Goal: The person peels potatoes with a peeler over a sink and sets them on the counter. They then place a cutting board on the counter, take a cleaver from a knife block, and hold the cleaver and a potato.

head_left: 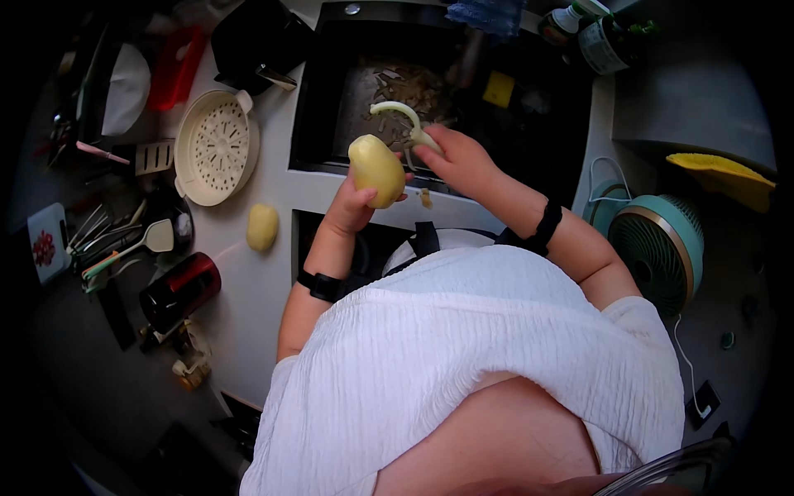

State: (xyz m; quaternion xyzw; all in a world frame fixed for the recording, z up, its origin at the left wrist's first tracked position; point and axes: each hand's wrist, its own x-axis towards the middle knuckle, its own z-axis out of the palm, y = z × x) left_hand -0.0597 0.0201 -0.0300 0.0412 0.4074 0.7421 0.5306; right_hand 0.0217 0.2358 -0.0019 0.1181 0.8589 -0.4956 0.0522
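Observation:
My left hand (354, 207) is closed around a large peeled potato (378, 172), pale yellow and smooth, held at the near edge of the dark sink (331, 107). In my right hand (459, 155) is a pale green and white peeler (405, 110), its curved head pointing left just above the potato. The two do not appear to touch. Many peelings (413, 91) lie in the sink beyond my hands. A second peeled potato (262, 227) rests on the white counter to the left.
Left of the sink stand a cream strainer basket (217, 149), a red tray (177, 68) and a dark red canister (180, 289). A yellow sponge (498, 89) is in the sink's right part. A teal fan (653, 248) stands at right, bottles (602, 45) at the back.

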